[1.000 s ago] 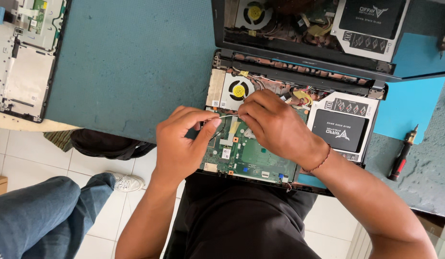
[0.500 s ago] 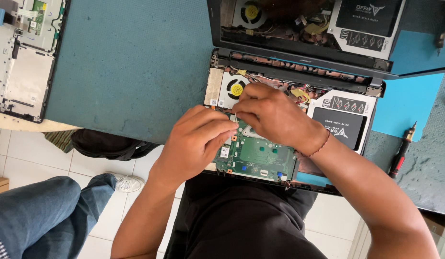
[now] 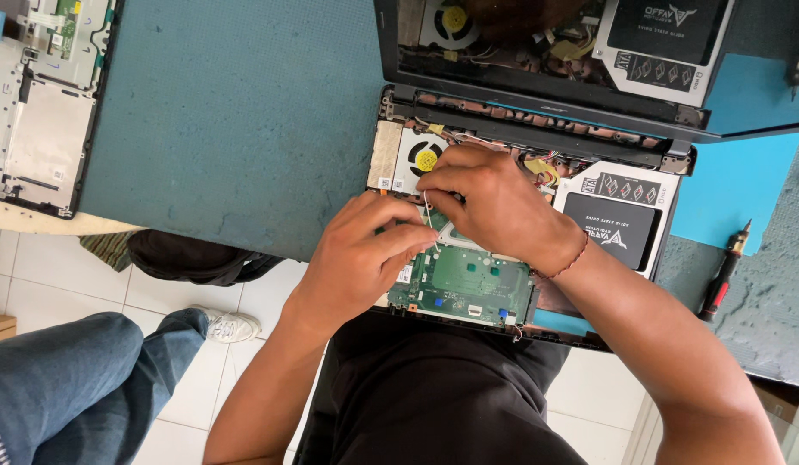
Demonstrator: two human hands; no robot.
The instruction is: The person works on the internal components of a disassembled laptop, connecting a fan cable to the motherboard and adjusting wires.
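Teal matting covers the worn workbench (image 3: pixel 236 129), and an opened black laptop base with its bottom cover off (image 3: pixel 520 224) lies at the bench's near edge, its glossy dark screen (image 3: pixel 537 52) tilted up behind it and mirroring the insides. Over that laptop base both hands meet. The left hand (image 3: pixel 360 258) rests on the green rectangular motherboard (image 3: pixel 468 284), fingers curled loosely, the fingertips touching a thin white wire (image 3: pixel 428 213) that stands up between the two hands. The right hand (image 3: pixel 494 202) lies just behind the left, its thumb and forefinger pinched on the top of that wire; a thin red cord bracelet (image 3: pixel 572 261) circles its wrist. Left of the right hand sits the round black cooling fan with a yellow hub (image 3: pixel 423 159). Right of it a black rectangular storage drive in a silver tray (image 3: pixel 610 226) fills the laptop base's corner. Further right of the laptop base a red-and-black-handled screwdriver (image 3: pixel 724 274) lies on the bench. Far left of the laptop base, a stripped silver-grey laptop shell (image 3: pixel 42 120) rests on the bench's corner. Below the bench, a blue-jeaned leg with a white shoe (image 3: pixel 98 379) stands on pale floor tiles.
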